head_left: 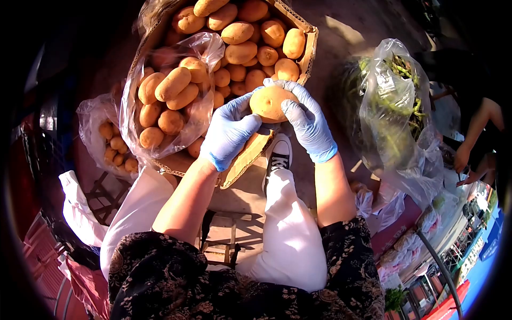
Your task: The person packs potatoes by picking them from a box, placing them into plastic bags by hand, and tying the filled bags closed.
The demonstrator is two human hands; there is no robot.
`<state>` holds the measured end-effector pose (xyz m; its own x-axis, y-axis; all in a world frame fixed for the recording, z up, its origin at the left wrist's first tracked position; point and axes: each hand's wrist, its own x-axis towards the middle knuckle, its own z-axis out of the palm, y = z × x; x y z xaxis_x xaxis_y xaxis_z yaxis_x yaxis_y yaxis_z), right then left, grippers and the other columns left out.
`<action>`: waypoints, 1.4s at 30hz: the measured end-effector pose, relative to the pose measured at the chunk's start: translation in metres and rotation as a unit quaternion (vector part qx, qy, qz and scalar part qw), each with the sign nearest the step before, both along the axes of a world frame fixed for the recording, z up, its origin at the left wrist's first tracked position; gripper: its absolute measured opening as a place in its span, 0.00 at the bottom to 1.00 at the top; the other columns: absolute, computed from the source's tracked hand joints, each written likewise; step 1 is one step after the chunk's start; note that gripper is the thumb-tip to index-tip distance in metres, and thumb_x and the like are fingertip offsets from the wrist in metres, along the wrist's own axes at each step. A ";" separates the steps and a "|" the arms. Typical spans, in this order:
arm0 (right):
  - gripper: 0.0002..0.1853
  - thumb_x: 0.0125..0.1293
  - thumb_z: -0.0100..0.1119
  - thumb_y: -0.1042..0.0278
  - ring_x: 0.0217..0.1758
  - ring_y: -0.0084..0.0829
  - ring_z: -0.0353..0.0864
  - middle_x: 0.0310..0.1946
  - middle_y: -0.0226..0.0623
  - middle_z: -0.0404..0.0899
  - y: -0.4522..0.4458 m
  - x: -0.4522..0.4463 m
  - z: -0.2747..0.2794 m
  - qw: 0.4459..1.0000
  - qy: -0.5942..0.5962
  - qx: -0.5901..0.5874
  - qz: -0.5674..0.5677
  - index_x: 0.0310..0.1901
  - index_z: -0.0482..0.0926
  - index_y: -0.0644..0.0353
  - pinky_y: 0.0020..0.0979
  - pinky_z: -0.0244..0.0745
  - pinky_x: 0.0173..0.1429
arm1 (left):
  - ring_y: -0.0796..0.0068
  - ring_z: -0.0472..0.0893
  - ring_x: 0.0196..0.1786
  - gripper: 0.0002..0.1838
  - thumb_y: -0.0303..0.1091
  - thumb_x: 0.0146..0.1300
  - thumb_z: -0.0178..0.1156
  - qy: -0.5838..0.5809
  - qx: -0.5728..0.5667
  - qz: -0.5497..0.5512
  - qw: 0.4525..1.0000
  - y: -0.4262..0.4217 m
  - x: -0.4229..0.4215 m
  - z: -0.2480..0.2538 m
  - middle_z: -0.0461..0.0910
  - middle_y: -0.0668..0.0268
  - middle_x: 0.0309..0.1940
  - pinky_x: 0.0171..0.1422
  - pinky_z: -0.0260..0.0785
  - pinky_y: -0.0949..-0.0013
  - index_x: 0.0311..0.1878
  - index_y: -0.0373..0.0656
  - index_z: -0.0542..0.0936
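Observation:
Both my hands wear thin blue gloves and hold one potato [268, 104] between them, above the near edge of a cardboard box [311, 50]. My left hand [230, 130] grips the potato's left side, thumb on the near face. On its right side, my right hand [309, 118] curls round it with the thumb pressed on top. Loose potatoes [241, 52] fill the box beyond my hands. A clear plastic bag [128, 114] of potatoes lies open at the box's left side, close to my left hand.
A smaller plastic bag [88, 114] of little potatoes stands at the left. To the right is a large clear bag [368, 101] of long green vegetables. Another person's hand [462, 158] shows at the far right. My shoe [279, 154] stands beside the box flap [248, 158].

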<state>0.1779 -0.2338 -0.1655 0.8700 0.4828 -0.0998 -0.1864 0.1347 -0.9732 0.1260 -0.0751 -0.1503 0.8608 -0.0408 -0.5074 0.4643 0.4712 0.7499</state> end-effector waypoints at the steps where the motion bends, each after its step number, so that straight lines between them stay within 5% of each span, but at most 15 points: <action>1: 0.20 0.66 0.50 0.61 0.55 0.25 0.72 0.52 0.38 0.75 0.000 -0.001 -0.001 1.000 -0.016 -0.007 -0.001 0.54 0.70 0.66 0.28 0.63 0.62 | 0.73 0.80 0.40 0.23 0.19 0.56 0.51 0.013 0.023 0.009 1.000 -0.002 0.000 0.000 0.78 0.57 0.46 0.47 0.75 0.72 0.58 0.29 0.69; 7: 0.20 0.66 0.48 0.58 0.52 0.24 0.72 0.49 0.36 0.77 -0.013 0.001 0.011 0.988 0.148 0.008 -0.031 0.52 0.72 0.65 0.26 0.65 0.59 | 0.68 0.82 0.36 0.20 0.17 0.56 0.47 0.003 0.030 0.022 0.999 -0.013 -0.002 0.001 0.80 0.55 0.40 0.43 0.77 0.69 0.54 0.28 0.71; 10: 0.20 0.65 0.47 0.58 0.53 0.24 0.72 0.49 0.36 0.77 -0.018 0.007 -0.002 0.996 0.088 0.015 -0.028 0.50 0.74 0.66 0.27 0.62 0.62 | 0.66 0.82 0.38 0.18 0.23 0.61 0.52 -0.016 -0.077 0.004 0.997 -0.008 -0.003 -0.002 0.79 0.54 0.41 0.44 0.77 0.68 0.55 0.27 0.71; 11: 0.20 0.65 0.47 0.58 0.53 0.24 0.71 0.49 0.36 0.77 -0.020 0.008 -0.002 0.997 0.071 0.006 -0.020 0.50 0.74 0.66 0.27 0.62 0.62 | 0.61 0.82 0.43 0.22 0.32 0.64 0.51 -0.004 -0.037 -0.035 0.999 -0.006 -0.002 -0.001 0.77 0.50 0.46 0.48 0.76 0.64 0.57 0.27 0.68; 14: 0.19 0.65 0.47 0.60 0.54 0.25 0.71 0.50 0.37 0.77 -0.020 0.007 -0.006 0.998 0.058 -0.003 -0.011 0.50 0.73 0.67 0.28 0.61 0.63 | 0.61 0.82 0.43 0.22 0.34 0.65 0.52 0.015 -0.021 -0.044 0.999 -0.006 0.003 -0.002 0.77 0.50 0.45 0.47 0.76 0.64 0.57 0.27 0.68; 19: 0.20 0.66 0.48 0.60 0.56 0.30 0.72 0.52 0.43 0.76 -0.019 0.006 0.000 0.999 0.035 -0.027 0.017 0.51 0.72 0.68 0.30 0.61 0.64 | 0.64 0.83 0.40 0.24 0.34 0.63 0.56 0.006 -0.024 -0.059 0.998 -0.002 0.004 -0.002 0.79 0.52 0.43 0.46 0.76 0.66 0.57 0.27 0.69; 24: 0.22 0.66 0.49 0.56 0.53 0.31 0.75 0.52 0.43 0.75 -0.009 0.002 -0.002 0.992 -0.070 -0.088 0.050 0.53 0.70 0.67 0.30 0.67 0.59 | 0.81 0.78 0.37 0.19 0.28 0.59 0.52 0.018 0.065 -0.003 0.998 -0.005 -0.002 -0.004 0.81 0.62 0.38 0.43 0.75 0.76 0.53 0.28 0.75; 25: 0.22 0.66 0.49 0.56 0.50 0.30 0.77 0.52 0.43 0.75 -0.006 0.002 0.000 0.987 -0.099 -0.113 0.053 0.53 0.70 0.67 0.29 0.71 0.56 | 0.72 0.82 0.34 0.22 0.21 0.55 0.48 0.020 0.084 -0.004 0.996 -0.003 -0.003 -0.006 0.80 0.58 0.41 0.41 0.77 0.73 0.55 0.28 0.73; 28: 0.21 0.66 0.48 0.56 0.38 0.25 0.80 0.50 0.41 0.76 0.003 -0.001 0.019 0.984 0.173 -0.014 0.045 0.53 0.70 0.65 0.22 0.76 0.39 | 0.76 0.81 0.37 0.17 0.21 0.58 0.47 0.077 0.020 0.042 0.996 0.010 -0.012 -0.002 0.82 0.60 0.35 0.41 0.76 0.74 0.49 0.29 0.76; 29: 0.21 0.66 0.48 0.56 0.29 0.20 0.78 0.46 0.38 0.77 0.011 0.000 0.018 0.982 0.189 0.002 0.025 0.53 0.71 0.62 0.18 0.71 0.26 | 0.72 0.82 0.36 0.19 0.18 0.56 0.44 0.088 0.023 0.039 0.995 0.016 -0.013 -0.002 0.81 0.59 0.37 0.41 0.77 0.73 0.49 0.31 0.77; 35: 0.20 0.67 0.49 0.55 0.27 0.25 0.79 0.37 0.37 0.78 0.070 -0.010 0.004 0.959 0.269 0.027 0.082 0.53 0.71 0.61 0.21 0.71 0.23 | 0.77 0.81 0.36 0.15 0.26 0.68 0.45 0.023 0.153 0.179 0.972 0.082 -0.034 0.008 0.78 0.62 0.48 0.39 0.76 0.76 0.56 0.39 0.74; 38: 0.19 0.68 0.48 0.57 0.27 0.31 0.81 0.37 0.40 0.79 0.110 -0.013 -0.003 0.890 0.397 0.146 0.171 0.52 0.71 0.63 0.24 0.73 0.23 | 0.70 0.83 0.39 0.16 0.34 0.69 0.48 0.031 0.214 0.287 0.933 0.126 -0.043 0.014 0.79 0.61 0.47 0.39 0.76 0.72 0.56 0.41 0.74; 42: 0.20 0.67 0.47 0.59 0.33 0.38 0.82 0.40 0.43 0.78 0.156 -0.017 0.016 0.835 0.497 0.192 0.137 0.54 0.68 0.66 0.29 0.80 0.31 | 0.66 0.82 0.39 0.16 0.38 0.69 0.49 -0.040 0.165 0.349 0.922 0.160 -0.057 0.011 0.79 0.59 0.46 0.39 0.77 0.69 0.51 0.37 0.75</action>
<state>0.1607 -0.0775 -0.1494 0.3010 0.8125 -0.4993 -0.9514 0.2203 -0.2151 0.0693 0.0852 -0.1391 0.6542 0.6826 -0.3257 0.0709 0.3734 0.9250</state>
